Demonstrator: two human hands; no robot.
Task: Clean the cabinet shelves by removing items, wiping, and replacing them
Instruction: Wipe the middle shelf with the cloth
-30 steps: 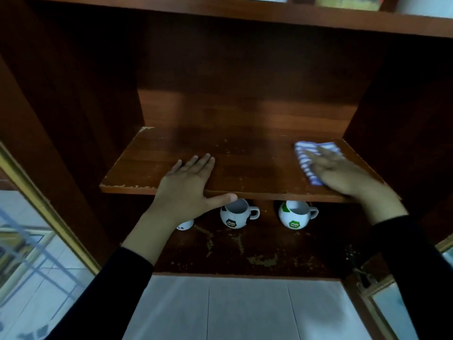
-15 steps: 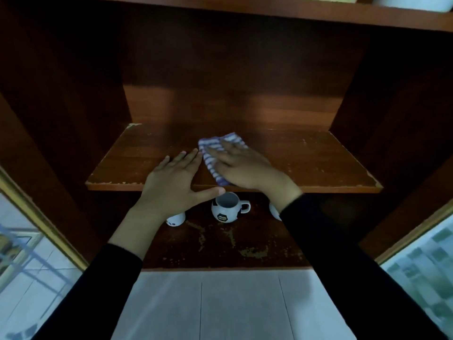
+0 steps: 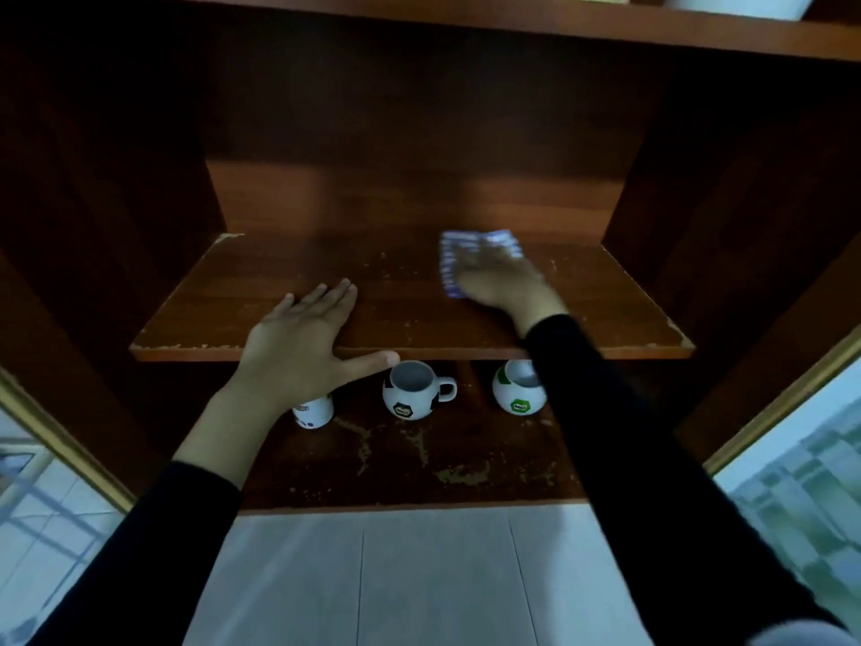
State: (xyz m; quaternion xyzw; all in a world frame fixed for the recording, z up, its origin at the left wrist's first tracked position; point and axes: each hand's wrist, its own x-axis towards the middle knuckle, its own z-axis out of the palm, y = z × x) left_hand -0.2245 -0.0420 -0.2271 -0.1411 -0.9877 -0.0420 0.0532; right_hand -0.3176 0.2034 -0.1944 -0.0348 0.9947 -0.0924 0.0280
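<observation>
A brown wooden shelf crosses the middle of the open cabinet. My left hand lies flat on its front edge, fingers straight, thumb hanging over the lip. My right hand, blurred by motion, presses flat on a blue-and-white striped cloth toward the right rear of the shelf. On the shelf below stand three white mugs: one partly hidden under my left wrist, a football-patterned mug in the middle, and a green-marked mug partly behind my right sleeve.
The lower shelf has worn, flaking patches. An upper shelf runs overhead with a white container on it. Open glass doors flank the cabinet on both sides. Pale floor tiles lie beneath.
My right hand swept the cloth from the right end to the middle beside my left hand, then back toward the right rear. My left hand stayed put on the shelf edge.
</observation>
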